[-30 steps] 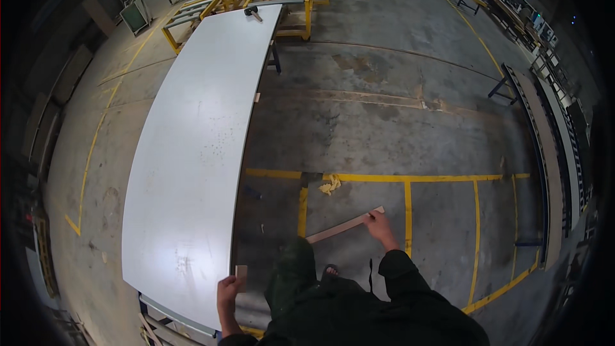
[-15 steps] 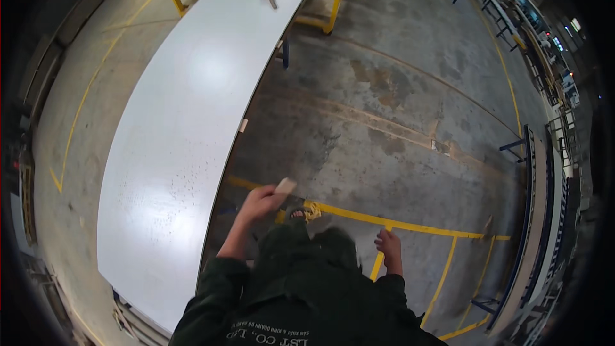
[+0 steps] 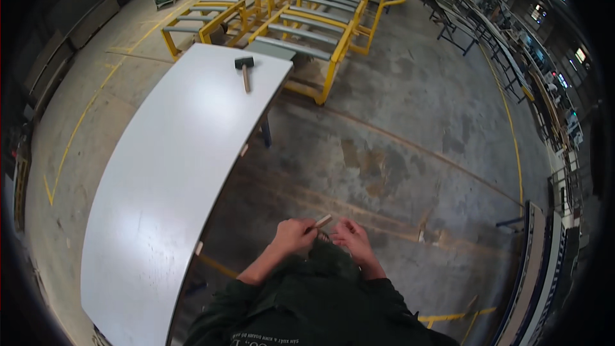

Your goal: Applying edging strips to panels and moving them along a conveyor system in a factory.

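In front of my body, my left hand is closed round a small pale wooden block, whose end sticks out past the fingers. Close beside it, to the right, is my right hand, its fingers curled together near the block; what they pinch, if anything, is too small to make out. To my left lies a long white panel with small dark specks on its near part. A mallet with a dark head and wooden handle rests on the panel's far end.
Small wooden pieces show at the panel's right edge. Beyond its far end stand yellow frames with grey rollers. Long panels on a dark blue rack stand at the right. Yellow lines mark the concrete floor.
My view has tipped up and moved forward along the panel. My right hand has come in from the side to meet the left, which still holds the wooden block.
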The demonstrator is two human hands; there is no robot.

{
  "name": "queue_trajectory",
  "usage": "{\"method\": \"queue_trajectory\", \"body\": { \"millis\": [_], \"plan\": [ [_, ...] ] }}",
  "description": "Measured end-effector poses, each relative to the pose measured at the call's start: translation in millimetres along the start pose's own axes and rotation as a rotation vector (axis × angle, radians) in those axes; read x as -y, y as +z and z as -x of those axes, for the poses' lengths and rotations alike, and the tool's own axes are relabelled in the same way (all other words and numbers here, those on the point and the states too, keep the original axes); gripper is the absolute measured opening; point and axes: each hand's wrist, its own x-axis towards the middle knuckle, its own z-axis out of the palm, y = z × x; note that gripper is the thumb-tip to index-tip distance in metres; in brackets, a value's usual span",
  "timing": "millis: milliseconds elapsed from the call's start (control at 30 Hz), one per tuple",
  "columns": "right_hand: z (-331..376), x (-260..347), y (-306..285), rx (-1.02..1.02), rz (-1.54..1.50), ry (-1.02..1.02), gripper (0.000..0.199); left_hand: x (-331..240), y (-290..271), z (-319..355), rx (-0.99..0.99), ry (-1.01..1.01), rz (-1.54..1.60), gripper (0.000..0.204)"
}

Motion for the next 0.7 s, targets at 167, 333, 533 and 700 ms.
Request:
{"method": "queue_trajectory", "body": {
  "millis": [167, 333, 533, 700],
  "plan": [
    [-135, 134, 46, 0.158, 0.16, -0.068, 0.056, -2, -45, -138, -0.298, -0.056, -0.113, 0.012],
    [-297, 214, 84, 0.23, 0.121, -0.029, 0.055, 64, -72, -282, -0.477, -0.126, -0.165, 0.01],
    [-497, 309, 112, 0.227, -0.032, 0.151, 0.047, 172, -98, -448, -0.492, -0.232, -0.041, 0.019],
    [-652, 380, 134, 0.167, -0.014, 0.136, 0.045, 219, -135, -532, -0.42, -0.493, 0.141, 0.025]
  ]
}}
